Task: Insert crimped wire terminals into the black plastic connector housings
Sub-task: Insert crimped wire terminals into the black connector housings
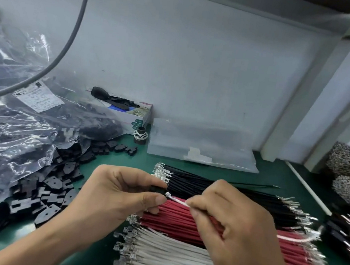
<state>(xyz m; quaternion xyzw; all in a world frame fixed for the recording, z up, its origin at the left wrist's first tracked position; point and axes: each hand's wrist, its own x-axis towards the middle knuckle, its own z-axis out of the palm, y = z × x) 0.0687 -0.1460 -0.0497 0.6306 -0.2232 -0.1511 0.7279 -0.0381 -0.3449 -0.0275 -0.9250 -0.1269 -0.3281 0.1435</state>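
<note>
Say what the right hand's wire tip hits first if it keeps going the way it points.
Most likely the black connector housing pinched in the left hand. The right hand aims the white wire leftward, with its terminal just short of the housing. Depth alignment is unclear.

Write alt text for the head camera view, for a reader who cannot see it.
A left hand holds a black connector housing while the right hand pinches a white wire, terminal at the housing's opening, above black, red and white wire bundles.

Housing [157, 190] mostly hidden by left hand [118, 193]; white wires [165, 261] cut off at btm edge, right side blurred.
</note>
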